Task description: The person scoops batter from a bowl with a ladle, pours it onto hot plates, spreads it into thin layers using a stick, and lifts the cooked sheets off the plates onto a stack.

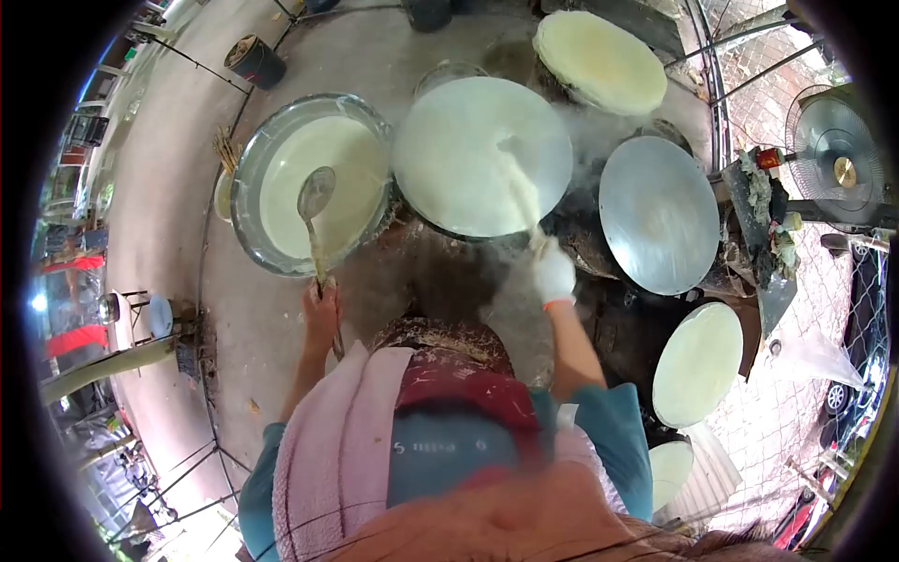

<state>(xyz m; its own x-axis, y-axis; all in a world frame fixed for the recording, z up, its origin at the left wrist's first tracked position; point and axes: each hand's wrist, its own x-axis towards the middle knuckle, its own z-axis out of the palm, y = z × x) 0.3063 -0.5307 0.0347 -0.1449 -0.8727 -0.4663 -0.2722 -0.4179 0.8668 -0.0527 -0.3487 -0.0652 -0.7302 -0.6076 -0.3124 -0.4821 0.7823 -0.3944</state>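
Note:
My left hand is closed around the long handle of a ladle. The ladle's bowl hangs over a wide metal basin of pale, creamy liquid. On my right hand is a white glove; its fingers grip a long pale tool, whose kind is blurred by steam. The tool reaches across a large round pan coated with a pale layer, and its far end is over the pan's middle. Whether that end touches the layer I cannot tell.
To the right stands another round metal pan with a bare grey surface. Round pale sheets lie in a stack at the back and at the right. A fan stands far right; a dark bucket is back left. Steam drifts between the pans.

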